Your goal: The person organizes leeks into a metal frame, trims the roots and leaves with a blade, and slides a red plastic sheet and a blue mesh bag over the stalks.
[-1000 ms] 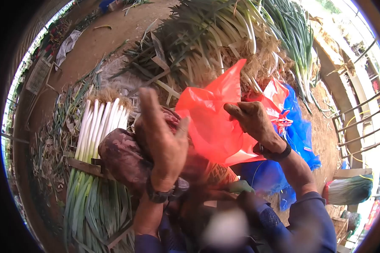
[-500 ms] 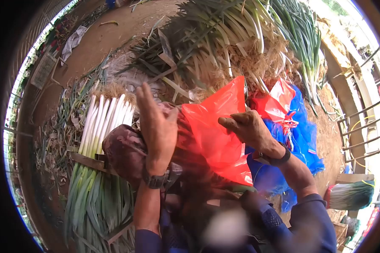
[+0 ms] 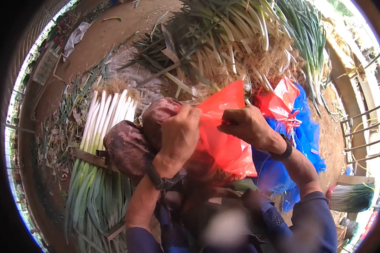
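A red plastic bag (image 3: 223,145) is spread between my two hands in front of my knees. My left hand (image 3: 181,133), fingers curled closed, is at the bag's upper left edge. Its fingertips are turned away from view, but it appears to grip the film. On the other side, my right hand (image 3: 250,125) pinches the bag's right edge between thumb and fingers. Left of my camouflage-covered knees (image 3: 128,147) lies a row of leeks (image 3: 103,122), white stems and roots pointing away from me, resting across a wooden holder (image 3: 90,158).
A large heap of leeks (image 3: 223,38) lies ahead with its roots toward me. At right are another red plastic piece (image 3: 278,101) and blue netting (image 3: 312,135). A tied leek bundle (image 3: 352,197) sits farther right. Leaf scraps (image 3: 57,143) litter the left ground.
My left hand, flat and apart from the bag before, has moved right and closed at its edge. My right hand stays at the bag's right side, its fingers a little more closed.
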The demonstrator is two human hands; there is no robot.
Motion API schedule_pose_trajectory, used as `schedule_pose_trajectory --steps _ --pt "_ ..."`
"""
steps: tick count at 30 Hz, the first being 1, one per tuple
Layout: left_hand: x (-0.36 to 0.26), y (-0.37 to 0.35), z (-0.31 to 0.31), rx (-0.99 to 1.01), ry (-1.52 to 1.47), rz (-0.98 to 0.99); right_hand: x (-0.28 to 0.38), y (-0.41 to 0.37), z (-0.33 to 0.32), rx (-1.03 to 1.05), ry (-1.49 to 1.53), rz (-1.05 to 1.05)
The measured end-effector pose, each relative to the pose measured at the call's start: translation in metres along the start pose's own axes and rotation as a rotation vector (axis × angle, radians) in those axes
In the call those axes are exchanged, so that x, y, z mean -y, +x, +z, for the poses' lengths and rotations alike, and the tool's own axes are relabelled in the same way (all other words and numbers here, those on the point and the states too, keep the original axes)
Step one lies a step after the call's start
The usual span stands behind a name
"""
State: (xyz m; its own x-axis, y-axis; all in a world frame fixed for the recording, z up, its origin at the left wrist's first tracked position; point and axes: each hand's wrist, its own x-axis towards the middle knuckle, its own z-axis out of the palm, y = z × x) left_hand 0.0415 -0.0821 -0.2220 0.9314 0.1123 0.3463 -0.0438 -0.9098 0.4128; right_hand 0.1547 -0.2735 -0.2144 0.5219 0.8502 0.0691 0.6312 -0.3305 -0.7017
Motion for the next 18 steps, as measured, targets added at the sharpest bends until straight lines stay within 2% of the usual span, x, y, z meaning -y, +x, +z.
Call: schedule_pose_trajectory --steps 1,2,4,5,7,8,11,12,14,16,18 --pt "0.003 0.002 -0.005 -0.046 0.03 -0.001 -0.003 0.0 0.001 -0.073 -0.171 -0.108" --pt "0.007 0.005 -0.01 -0.046 0.03 -0.001 -0.005 0.001 0.002 -0.072 -0.17 -0.107" --pt "0.014 0.01 -0.02 -0.197 0.197 -0.061 -0.009 0.006 0.003 -0.107 -0.46 -0.135" --pt "0.016 0.01 -0.027 -0.199 0.173 -0.116 -0.009 0.009 0.001 -0.106 -0.46 -0.14" --pt "0.021 0.012 -0.037 -0.249 0.259 -0.105 -0.01 0.017 -0.005 -0.265 -0.553 -0.173" --pt "0.025 0.012 -0.041 -0.295 0.341 -0.089 -0.01 0.022 -0.008 -0.266 -0.55 -0.178" --pt "0.034 0.013 -0.053 -0.313 0.434 -0.135 -0.002 0.035 -0.02 -0.499 -0.512 -0.359" --pt "0.037 0.014 -0.058 -0.32 0.481 -0.175 0.002 0.036 -0.022 -0.501 -0.511 -0.36" --pt "0.043 0.016 -0.067 -0.342 0.477 -0.217 0.008 0.038 -0.024 -0.51 -0.415 -0.201" --pt "0.046 0.018 -0.078 -0.39 0.514 -0.29 0.011 0.041 -0.028 -0.515 -0.357 -0.204" --pt "0.037 0.014 -0.08 -0.414 0.449 -0.263 0.015 0.043 -0.03 -0.544 -0.306 -0.244"
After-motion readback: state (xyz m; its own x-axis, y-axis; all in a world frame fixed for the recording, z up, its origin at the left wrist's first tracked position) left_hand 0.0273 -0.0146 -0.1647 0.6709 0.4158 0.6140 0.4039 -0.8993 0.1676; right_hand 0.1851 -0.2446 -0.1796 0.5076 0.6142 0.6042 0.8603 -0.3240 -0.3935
